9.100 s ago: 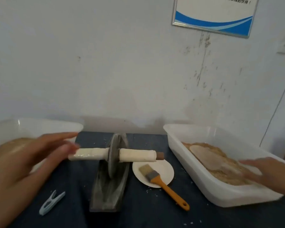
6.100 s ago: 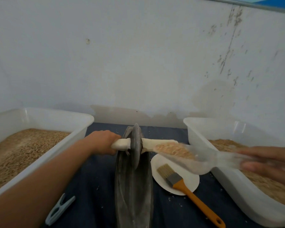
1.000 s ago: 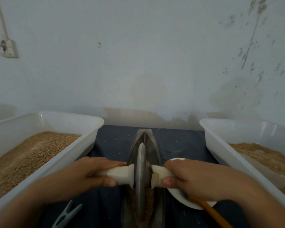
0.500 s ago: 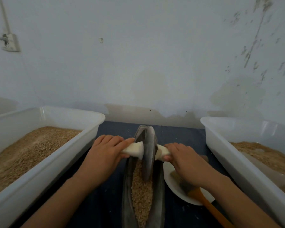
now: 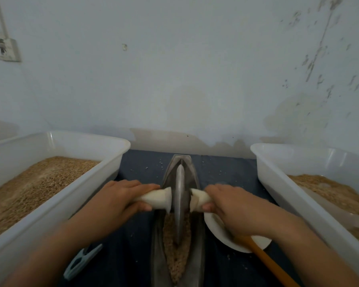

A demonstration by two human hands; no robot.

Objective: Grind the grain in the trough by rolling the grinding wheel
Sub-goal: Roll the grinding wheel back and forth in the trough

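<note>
Head view — hands: left hand (image 5: 120,198) and right hand (image 5: 229,204) each curl round one end of the white axle handle (image 5: 155,200), one either side of the wheel, likely so the push stays even.
Grinding wheel (image 5: 179,204): upright on edge in the trough (image 5: 197,255), its rim down in the grain (image 5: 177,259).
Grain: a brown bed along the trough's near half, coarse — judged early in grinding.
Sides: white tubs (image 5: 104,162) of grain flank the trough within reach; a plate (image 5: 222,235) and an orange brush handle (image 5: 267,264) lie beside the right wrist.
</note>
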